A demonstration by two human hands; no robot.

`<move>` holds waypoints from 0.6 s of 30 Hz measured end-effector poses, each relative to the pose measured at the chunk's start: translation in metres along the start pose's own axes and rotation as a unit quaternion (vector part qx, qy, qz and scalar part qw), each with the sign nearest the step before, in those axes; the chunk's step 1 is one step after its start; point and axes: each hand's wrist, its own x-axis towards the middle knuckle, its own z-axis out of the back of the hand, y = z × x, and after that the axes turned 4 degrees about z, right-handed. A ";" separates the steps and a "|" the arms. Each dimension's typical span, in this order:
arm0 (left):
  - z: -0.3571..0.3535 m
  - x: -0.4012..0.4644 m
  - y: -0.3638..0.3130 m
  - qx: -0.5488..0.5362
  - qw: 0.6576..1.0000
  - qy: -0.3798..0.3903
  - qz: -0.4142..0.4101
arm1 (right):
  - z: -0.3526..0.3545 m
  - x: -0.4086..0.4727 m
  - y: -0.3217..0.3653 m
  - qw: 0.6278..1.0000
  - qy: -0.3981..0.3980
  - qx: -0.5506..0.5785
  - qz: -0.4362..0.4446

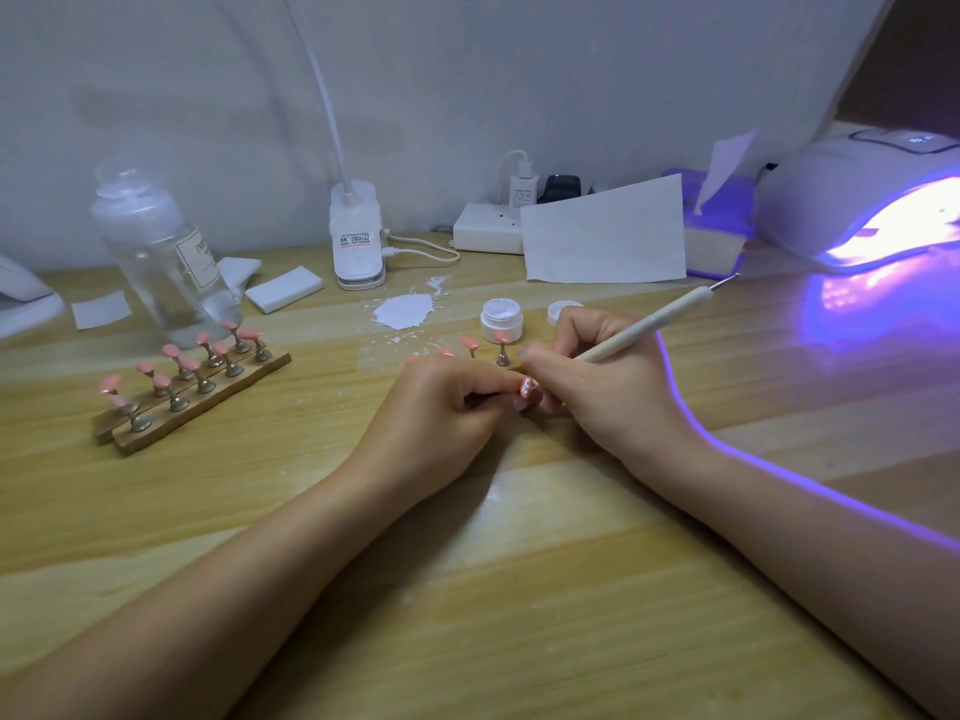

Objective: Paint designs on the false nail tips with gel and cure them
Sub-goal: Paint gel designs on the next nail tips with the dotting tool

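The left hand lay with its fingers curled, pinching a small stand whose nail tip showed pink with a pale pattern at the fingertips. The right hand met it there, fingers closed round a dotting pen whose wooden shaft slanted up and to the right; its working end was hidden between the two hands. Both forearms rested on the wooden table.

Just behind the hands stood two more pink tips on stands, and behind those an open white gel pot with its lid beside it. A splash of white gel lay on a clear film on the table. To the left, two wooden strips held a holder rack of pink tips on metal stems, near a clear bottle and white wipes.

At the far right a curing lamp glowed violet and cast light over the tabletop. Along the pale wall stood a clip lamp base, a power strip, a sheet of paper and a tissue box.
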 end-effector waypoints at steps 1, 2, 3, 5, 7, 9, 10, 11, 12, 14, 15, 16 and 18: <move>0.000 0.000 0.000 0.002 1.000 -0.001 -0.002 | 0.000 0.000 0.000 1.000 -0.001 0.001 -0.001; 0.000 0.000 0.000 0.006 1.000 -0.001 -0.003 | 0.000 0.000 0.000 1.000 -0.003 0.004 -0.002; 0.000 0.000 0.000 0.011 1.000 -0.001 -0.002 | 0.000 0.000 -0.001 1.000 -0.005 0.006 -0.002; 0.000 0.000 0.001 0.016 1.000 -0.001 0.001 | 0.000 0.000 -0.001 1.000 -0.005 0.009 -0.002; 0.000 0.000 0.000 0.014 1.000 -0.001 -0.001 | 0.000 0.000 -0.002 1.000 -0.004 0.011 -0.003; 0.000 0.000 0.000 0.009 1.000 -0.002 -0.006 | 0.000 0.001 -0.002 1.000 -0.006 0.010 -0.003; 0.000 0.000 0.000 0.009 1.000 -0.002 -0.005 | 0.000 0.001 -0.002 1.000 -0.006 0.010 -0.003; 0.000 0.000 0.000 0.011 1.000 -0.002 -0.003 | 0.000 0.001 -0.002 1.000 -0.006 0.011 -0.002; 0.000 0.000 0.001 0.012 1.000 0.000 -0.001 | 0.000 0.001 -0.002 1.000 -0.004 0.011 -0.001; 0.000 0.000 0.001 0.011 1.000 0.001 -0.003 | 0.000 0.000 -0.002 1.000 -0.004 0.009 0.000; 0.000 0.000 0.000 0.008 1.000 0.001 -0.005 | 0.000 0.000 -0.001 1.000 -0.005 0.007 0.002; 0.000 0.000 0.000 0.005 1.000 -0.001 -0.005 | 0.000 0.000 -0.001 1.000 -0.005 0.005 0.003; 0.000 0.000 0.001 0.004 1.000 -0.003 0.001 | 0.000 0.001 -0.001 1.000 -0.004 0.007 0.001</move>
